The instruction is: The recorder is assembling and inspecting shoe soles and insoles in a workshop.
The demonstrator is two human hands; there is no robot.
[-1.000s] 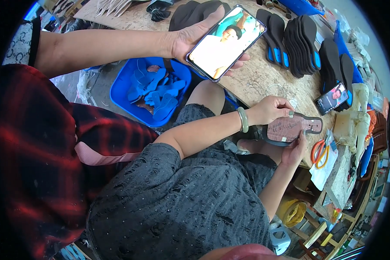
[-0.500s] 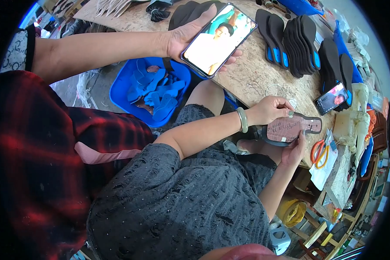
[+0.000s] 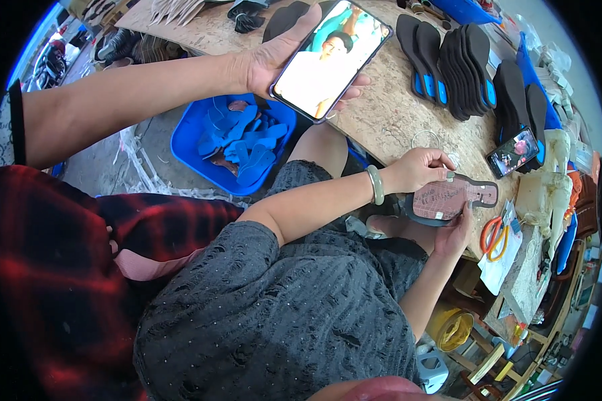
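Blue bin [image 3: 182, 150]: far left, on the floor beside the surface; blue cut pieces [image 3: 251, 150] heaped loosely inside.
Co-worker hand [image 3: 271, 65]: reaching in from the left, fingers wrapped behind a large phone [image 3: 328, 70], bright screen up.
Surface [image 3: 381, 127]: light, scuffed board, running from far left to near right.
Left hand [image 3: 415, 170]: pale bangle [image 3: 375, 185] at wrist; fingers bent, close together, thumb tip at the sole piece's far edge. Can't tell if they clamp the edge or something small.
Sole piece [image 3: 441, 198]: pinkish-brown, dark border, marked face up; in the hands at the surface's near edge, above a leg. Narrow end points right.
Right hand [image 3: 453, 235]: thumb over the near edge by the narrow waist, other fingers mostly hidden beneath; looks closed on the piece, small gap only.
Good handling: probably right hand steadies from below, left works the far edge; keep the face level, thumbs off the marks, no bending at the waist.
Dark insoles [image 3: 463, 70]: stacked far right, blue patches at near ends.
Scissors [image 3: 493, 239]: red-orange handles, on white paper just right of the piece; best kept clear of the wrist.
Small phone [image 3: 514, 152]: propped right, against more insoles.
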